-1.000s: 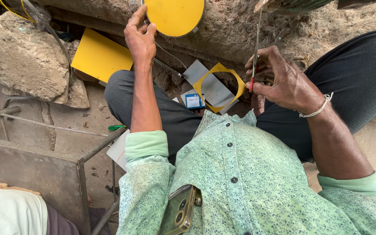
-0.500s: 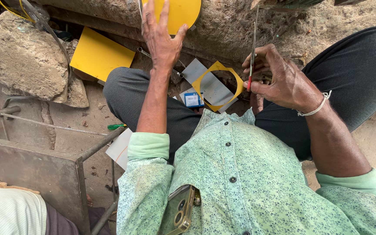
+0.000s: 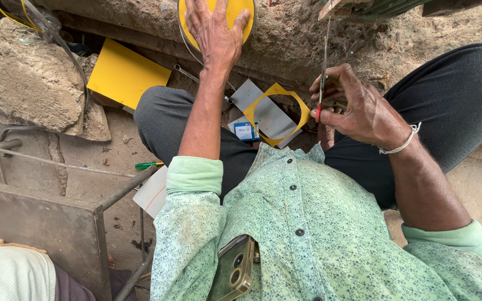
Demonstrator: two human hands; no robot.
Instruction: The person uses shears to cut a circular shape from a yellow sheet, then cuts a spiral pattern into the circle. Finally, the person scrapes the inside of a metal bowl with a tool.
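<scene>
Left hand (image 3: pixel 214 34) now lies flat with fingers spread on a round yellow disc (image 3: pixel 240 14) at the top of the view; a second ago only its fingertips pinched the disc's lower edge, and since then the palm has slid up to cover most of it. The disc rests against a rough stone ledge (image 3: pixel 297 44). At far left a grey metal box (image 3: pixel 34 223) stands on dusty concrete ground (image 3: pixel 73 161), with a large rough rock (image 3: pixel 23 83) above it. A yellow square sheet (image 3: pixel 124 72) leans near the rock, and a small green pen (image 3: pixel 149 165) lies on the ground below it. The left forearm reaches straight up from a pale green sleeve, over a bent knee in dark trousers. A phone (image 3: pixel 235 270) sticks out of the shirt pocket. Between the knees lies a yellow sheet with a round hole cut out (image 3: pixel 302 111), on top of a grey card (image 3: pixel 266 114). To the right, the right hand (image 3: pixel 358 111) has stayed where it was, fingers closed around a pair of thin scissors (image 3: pixel 323 67) with red handles, blades pointing up. A white string bracelet circles that wrist.
</scene>
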